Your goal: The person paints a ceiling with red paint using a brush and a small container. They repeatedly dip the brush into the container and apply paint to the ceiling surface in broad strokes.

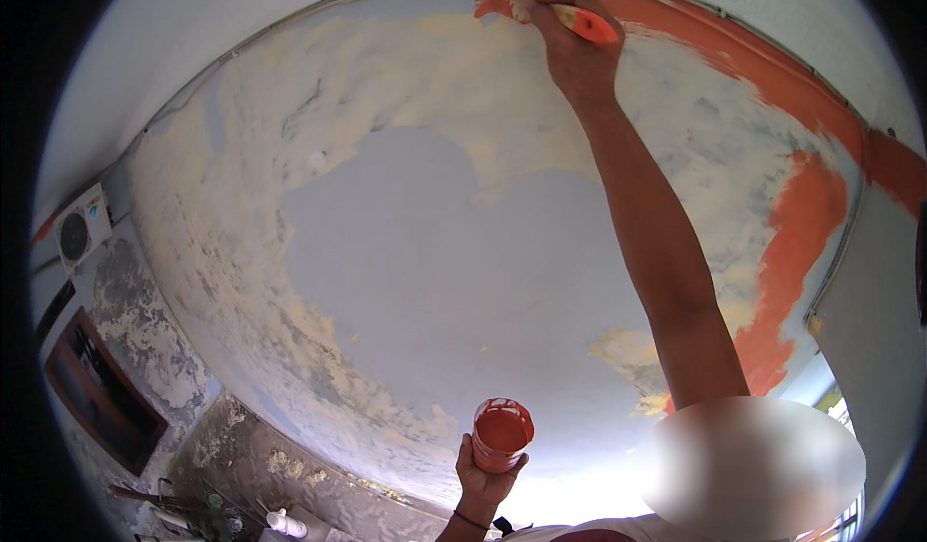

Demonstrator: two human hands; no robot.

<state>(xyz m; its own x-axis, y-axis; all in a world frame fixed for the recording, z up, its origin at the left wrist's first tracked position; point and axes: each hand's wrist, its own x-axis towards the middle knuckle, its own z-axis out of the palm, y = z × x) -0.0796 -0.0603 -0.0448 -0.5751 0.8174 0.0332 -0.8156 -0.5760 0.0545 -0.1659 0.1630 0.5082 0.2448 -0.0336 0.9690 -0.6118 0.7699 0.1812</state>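
Observation:
My right hand [579, 59] is raised high, fingers wrapped round a paintbrush [591, 26] with an orange-red handle. The brush head meets the top edge of a patchy grey, white and cream painted surface [435, 233], where a red-orange band of paint [734, 54] runs along the border. A broad red-orange streak [801, 233] also lies down the right side. Low in the middle, my left hand [483, 484] grips a cup of red paint [502, 431], held upright below the surface. My right forearm crosses in front of part of the surface.
A white air-conditioner unit [82, 223] hangs on a peeling wall at left, above a dark wood-framed window [101, 387]. Pipes or cables edge the painted surface. A white bottle-like item [287, 525] and assorted clutter sit at lower left. A blurred patch covers the lower right.

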